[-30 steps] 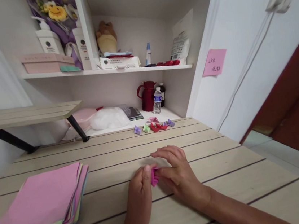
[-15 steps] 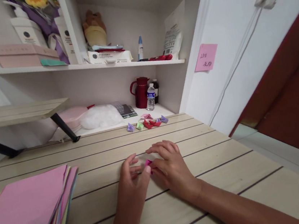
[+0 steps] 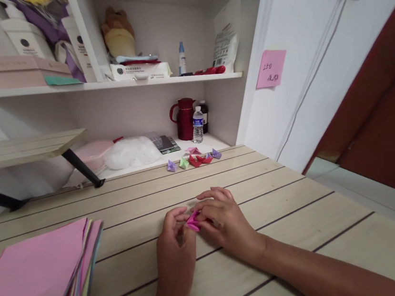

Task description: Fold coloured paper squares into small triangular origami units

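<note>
A small piece of folded magenta paper point(image 3: 192, 222) is held between my two hands just above the wood-plank table. My left hand point(image 3: 175, 237) pinches its left side between thumb and fingers. On the other side, the fingertips of my right hand point(image 3: 224, 219) grip its right edge and hide part of it. Behind the hands, at the table's far edge, several small folded paper boats stand in a row, among them a green one point(image 3: 184, 163), a red one point(image 3: 195, 161) and a purple one point(image 3: 171, 166).
A stack of coloured paper sheets point(image 3: 39, 268) lies at the left, pink on top. Behind the table are shelves point(image 3: 114, 85) with a red jug point(image 3: 185, 120), a water bottle point(image 3: 197, 126) and a clear plastic bag point(image 3: 131, 152). A black-legged wooden riser point(image 3: 25, 149) stands at the left.
My left thumb has drawn back to the paper's left side, and more of the magenta piece shows, spread wider between the hands. The camera view has shifted slightly.
</note>
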Demonstrator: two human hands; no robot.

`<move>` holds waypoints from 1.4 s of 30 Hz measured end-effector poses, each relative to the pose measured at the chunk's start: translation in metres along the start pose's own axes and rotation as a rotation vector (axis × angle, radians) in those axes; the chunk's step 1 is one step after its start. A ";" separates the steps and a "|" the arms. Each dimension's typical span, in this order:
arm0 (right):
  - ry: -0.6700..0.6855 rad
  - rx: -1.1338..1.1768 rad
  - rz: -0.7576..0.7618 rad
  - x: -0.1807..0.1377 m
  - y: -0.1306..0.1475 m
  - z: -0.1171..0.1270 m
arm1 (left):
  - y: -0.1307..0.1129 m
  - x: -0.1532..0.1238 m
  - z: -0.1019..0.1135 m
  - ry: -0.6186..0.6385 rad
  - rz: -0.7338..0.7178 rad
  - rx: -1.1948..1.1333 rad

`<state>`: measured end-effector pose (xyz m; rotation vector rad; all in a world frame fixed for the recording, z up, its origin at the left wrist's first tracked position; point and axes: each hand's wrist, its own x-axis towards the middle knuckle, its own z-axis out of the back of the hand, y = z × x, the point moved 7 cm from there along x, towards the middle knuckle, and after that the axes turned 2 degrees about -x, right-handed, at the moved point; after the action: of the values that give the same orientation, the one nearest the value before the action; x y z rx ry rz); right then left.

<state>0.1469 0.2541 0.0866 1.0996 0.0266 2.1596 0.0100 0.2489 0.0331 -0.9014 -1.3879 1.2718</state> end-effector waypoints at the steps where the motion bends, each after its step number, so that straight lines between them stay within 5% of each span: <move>1: 0.009 0.021 -0.027 0.001 -0.001 -0.001 | 0.001 0.001 0.000 0.011 0.003 0.002; 8: 0.078 0.211 -0.275 0.000 -0.018 -0.008 | -0.007 0.002 -0.004 0.150 0.033 0.103; 14: 0.009 0.816 -0.790 -0.014 -0.056 -0.024 | -0.010 0.003 -0.001 0.057 -0.175 0.228; 18: -0.052 0.818 -0.820 -0.016 -0.062 -0.021 | -0.027 -0.004 -0.002 -0.047 -0.476 0.540; 28: -0.099 0.821 -0.839 -0.016 -0.059 -0.020 | -0.046 -0.036 -0.029 -0.063 -0.992 1.117; 42: -0.147 0.824 -0.827 -0.017 -0.057 -0.019 | -0.048 -0.047 -0.037 -0.092 -1.068 1.297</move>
<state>0.1731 0.2919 0.0447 1.3420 1.1709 1.2924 0.0610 0.2049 0.0691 0.7225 -0.6004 0.9925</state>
